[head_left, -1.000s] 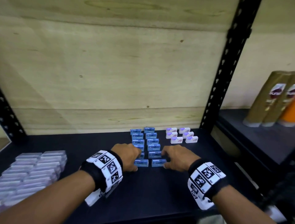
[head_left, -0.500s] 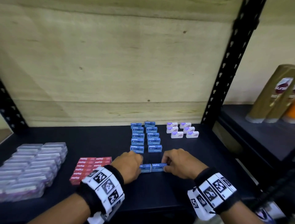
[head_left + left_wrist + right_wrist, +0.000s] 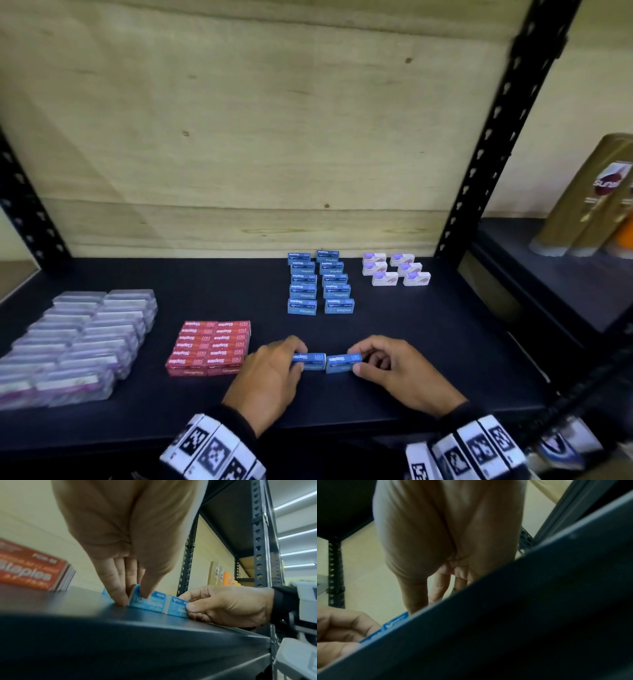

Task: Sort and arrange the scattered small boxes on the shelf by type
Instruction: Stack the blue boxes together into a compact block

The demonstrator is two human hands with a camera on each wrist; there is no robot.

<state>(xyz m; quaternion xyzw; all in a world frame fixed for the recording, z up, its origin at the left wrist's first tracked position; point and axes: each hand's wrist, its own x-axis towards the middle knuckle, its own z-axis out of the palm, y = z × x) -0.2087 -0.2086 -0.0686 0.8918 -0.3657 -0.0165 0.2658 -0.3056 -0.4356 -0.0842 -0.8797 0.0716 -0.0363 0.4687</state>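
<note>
Two blue staples boxes lie end to end near the front of the black shelf [image 3: 445,342]. My left hand [image 3: 274,373] pinches the left blue box [image 3: 310,359] between thumb and fingers, as the left wrist view shows on that left blue box [image 3: 150,602]. My right hand [image 3: 394,370] pinches the right blue box [image 3: 342,362] at its right end; this right blue box [image 3: 178,608] touches the left one. Further back stand two columns of blue boxes [image 3: 320,284]. The right wrist view is mostly blocked by the shelf edge [image 3: 522,615].
A block of red staples boxes [image 3: 210,346] lies left of my left hand. Clear plastic cases [image 3: 75,339] fill the far left. Small white boxes [image 3: 395,272] sit at the back right. A black upright post [image 3: 496,137] bounds the right side; bottles [image 3: 596,198] stand beyond it.
Both hands have drawn the two blue boxes toward the front edge, away from the blue columns. The view has shifted, so the red boxes now show.
</note>
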